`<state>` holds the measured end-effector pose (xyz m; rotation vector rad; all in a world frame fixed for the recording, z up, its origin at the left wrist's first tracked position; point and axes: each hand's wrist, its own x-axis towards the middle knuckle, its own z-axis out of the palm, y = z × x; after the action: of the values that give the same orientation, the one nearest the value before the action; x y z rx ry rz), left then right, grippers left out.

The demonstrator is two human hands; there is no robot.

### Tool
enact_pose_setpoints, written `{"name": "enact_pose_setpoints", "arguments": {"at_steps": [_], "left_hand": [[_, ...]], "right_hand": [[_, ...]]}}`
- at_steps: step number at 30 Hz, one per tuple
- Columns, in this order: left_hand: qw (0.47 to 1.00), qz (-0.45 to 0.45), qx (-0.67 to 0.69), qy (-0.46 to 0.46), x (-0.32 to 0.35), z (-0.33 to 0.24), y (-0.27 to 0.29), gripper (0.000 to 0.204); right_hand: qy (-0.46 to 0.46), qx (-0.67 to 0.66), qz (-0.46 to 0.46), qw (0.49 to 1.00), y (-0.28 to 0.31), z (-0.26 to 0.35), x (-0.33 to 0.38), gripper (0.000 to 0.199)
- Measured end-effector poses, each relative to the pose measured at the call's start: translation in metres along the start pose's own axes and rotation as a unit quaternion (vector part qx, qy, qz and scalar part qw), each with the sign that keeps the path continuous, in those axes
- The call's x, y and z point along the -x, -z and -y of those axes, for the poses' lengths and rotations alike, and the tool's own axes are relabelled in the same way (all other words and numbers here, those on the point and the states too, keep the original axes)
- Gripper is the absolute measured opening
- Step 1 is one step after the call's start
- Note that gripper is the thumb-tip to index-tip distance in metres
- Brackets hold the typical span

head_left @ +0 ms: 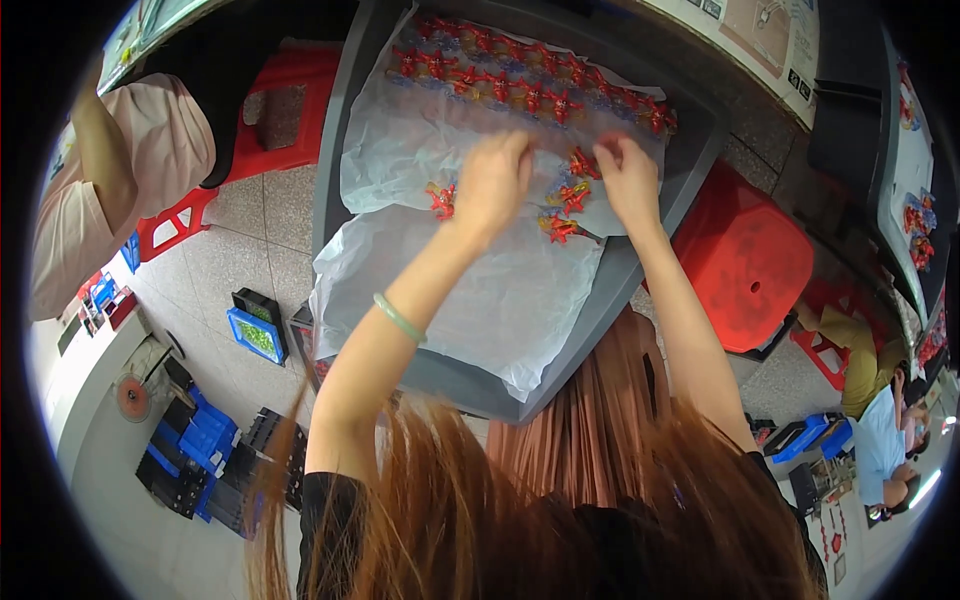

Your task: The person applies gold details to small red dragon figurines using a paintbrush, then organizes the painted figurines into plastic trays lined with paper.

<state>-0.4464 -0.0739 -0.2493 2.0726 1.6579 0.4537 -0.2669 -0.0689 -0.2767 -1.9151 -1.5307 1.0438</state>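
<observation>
A grey plastic tray sat on the bench, lined with crinkled white tissue paper. Two rows of small red-and-gold ornaments lay along its 12 o'clock edge. A red plastic stool stood at 3 o'clock, another at 10 o'clock. Both forearms reached up from 6 o'clock over long reddish hair. The left hand, a pale green bangle on its wrist, curled beside a loose ornament; whether it pinched anything was unclear. The right hand curled just beside a cluster of loose ornaments; its grip too was hidden.
</observation>
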Motion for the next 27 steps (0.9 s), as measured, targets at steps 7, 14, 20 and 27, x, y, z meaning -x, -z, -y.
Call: {"name": "enact_pose_setpoints", "arguments": {"at_steps": [7, 14, 20, 27], "left_hand": [[0.972, 0.091, 0.145, 0.158, 0.034, -0.027, -0.040, 0.023], [0.894, 0.099, 0.322, 0.297, 0.040, -0.001, -0.043, 0.025], [0.651, 0.140, 0.539, 0.515, 0.033, 0.023, -0.030, 0.015], [0.983, -0.082, -0.007, 0.163, 0.056, 0.002, -0.031, 0.020]], "right_hand": [[-0.021, 0.118, 0.108, 0.987, -0.015, 0.013, 0.007, 0.022], [-0.056, 0.051, 0.142, 0.987, -0.005, 0.007, -0.007, 0.019], [0.042, 0.070, 0.067, 0.994, -0.017, 0.009, 0.017, 0.018], [0.162, 0.239, 0.002, 0.957, -0.044, 0.013, 0.029, 0.016]]}}
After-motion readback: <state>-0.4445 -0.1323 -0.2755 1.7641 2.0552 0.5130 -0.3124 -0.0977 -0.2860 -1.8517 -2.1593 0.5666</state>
